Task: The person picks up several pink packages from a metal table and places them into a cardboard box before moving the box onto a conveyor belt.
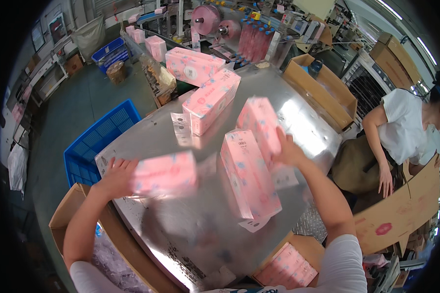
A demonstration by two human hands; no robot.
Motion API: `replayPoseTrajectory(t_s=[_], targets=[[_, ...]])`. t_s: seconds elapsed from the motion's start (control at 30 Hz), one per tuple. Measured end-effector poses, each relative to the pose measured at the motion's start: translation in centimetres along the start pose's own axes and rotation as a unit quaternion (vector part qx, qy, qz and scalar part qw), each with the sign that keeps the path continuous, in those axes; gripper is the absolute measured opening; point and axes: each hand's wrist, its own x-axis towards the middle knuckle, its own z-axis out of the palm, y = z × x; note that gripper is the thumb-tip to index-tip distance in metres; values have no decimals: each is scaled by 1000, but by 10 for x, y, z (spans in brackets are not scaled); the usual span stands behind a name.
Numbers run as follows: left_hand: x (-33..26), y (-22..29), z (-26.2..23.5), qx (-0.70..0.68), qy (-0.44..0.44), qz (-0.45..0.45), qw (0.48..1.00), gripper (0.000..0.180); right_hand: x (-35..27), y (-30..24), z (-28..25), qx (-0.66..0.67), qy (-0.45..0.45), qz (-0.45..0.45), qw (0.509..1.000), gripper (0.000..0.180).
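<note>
On the steel table several pink tissue packs with a floral print lie about. My left hand grips the left end of one tissue pack, which is smeared by motion. Its fingers lie over the end, and its thumb is hard to see. My right hand is closed against the right side of a second pack, which stands tilted. A third pack lies in front of that one, touching or nearly touching it, with a clear film flap at its near end.
More packs sit at the table's far edge by a conveyor. A blue crate and an open carton of plastic film stand left. A carton of packs is near right. A person handles cardboard at right.
</note>
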Motion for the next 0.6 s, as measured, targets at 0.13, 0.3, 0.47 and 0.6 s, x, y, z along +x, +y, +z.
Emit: replayPoseTrajectory(t_s=[0.13,0.3,0.47,0.6], targets=[[-14,31,-4,150,56,212,964,67,-116,-47,23,5,-84,-33,996,108],[42,68,-23,148,221,294,918,59,-153,-72,1,34,-182,-41,982,89],[139,56,-61,-47,197,154,967,72,10,-31,-60,-60,75,-121,988,54],[239,109,-40,-85,291,103,948,74,153,-102,-83,-195,220,-197,935,74]])
